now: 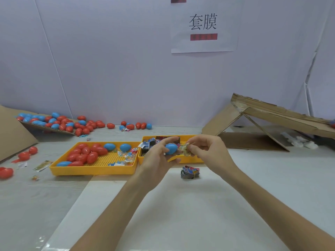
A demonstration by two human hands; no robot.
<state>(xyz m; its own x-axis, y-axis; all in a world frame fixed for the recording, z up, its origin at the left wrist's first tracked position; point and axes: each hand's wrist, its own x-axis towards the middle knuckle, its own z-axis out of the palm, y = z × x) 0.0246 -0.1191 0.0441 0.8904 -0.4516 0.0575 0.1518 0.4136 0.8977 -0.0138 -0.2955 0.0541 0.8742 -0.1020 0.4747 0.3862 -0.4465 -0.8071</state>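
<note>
Blue egg and printed wrapper held two-handed over tray edge.
L hand grips egg, fingers curled round it; R hand pinches wrapper just beside egg's R end. Yellow tray near wall directly under grip; second tray to L; packet stack below, then white sheet.

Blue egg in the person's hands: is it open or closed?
Closed, it seems: the blue egg shows one whole rounded shell in the left hand, no gap visible. The right hand pinches a small packet beside it.
</note>
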